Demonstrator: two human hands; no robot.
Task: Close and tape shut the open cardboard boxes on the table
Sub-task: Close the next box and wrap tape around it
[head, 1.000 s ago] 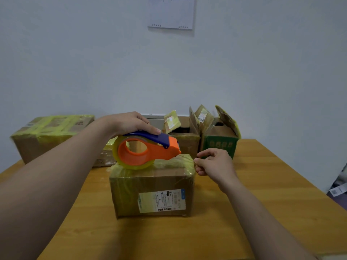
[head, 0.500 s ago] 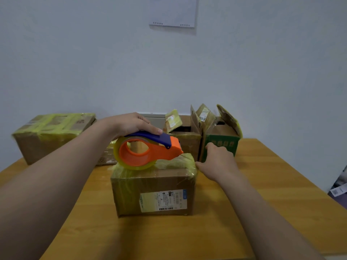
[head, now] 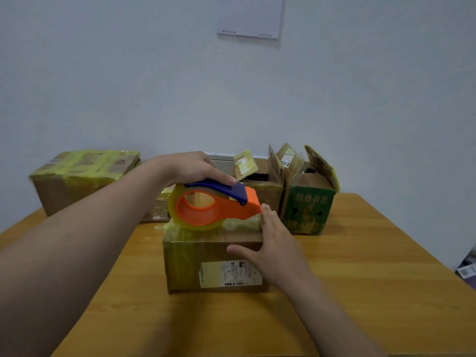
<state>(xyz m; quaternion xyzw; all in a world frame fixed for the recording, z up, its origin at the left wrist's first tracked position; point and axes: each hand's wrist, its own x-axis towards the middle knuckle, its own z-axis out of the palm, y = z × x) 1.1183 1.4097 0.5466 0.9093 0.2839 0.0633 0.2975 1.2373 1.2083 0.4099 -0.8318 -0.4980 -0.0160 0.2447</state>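
Note:
A small cardboard box [head: 190, 264] with a white shipping label stands at the table's middle, its top covered in yellowish tape. My left hand [head: 190, 168] grips the blue handle of an orange tape dispenser [head: 213, 208], which rests on the box top. My right hand [head: 275, 246] lies with straight fingers against the box's right upper corner, thumb across the front face. Behind stand two open boxes with raised flaps: a brown one [head: 265, 191] and a green one [head: 307, 207].
A large taped box [head: 79, 176] sits at the table's back left, and a smaller taped box [head: 157, 210] shows behind my left forearm. The wooden table [head: 373, 279] meets a pale wall; its right edge drops off near some paper on the floor [head: 467, 270].
My right hand opened from a pinch beside the box and moved left onto the box's right corner. The dispenser and left hand stayed nearly in place.

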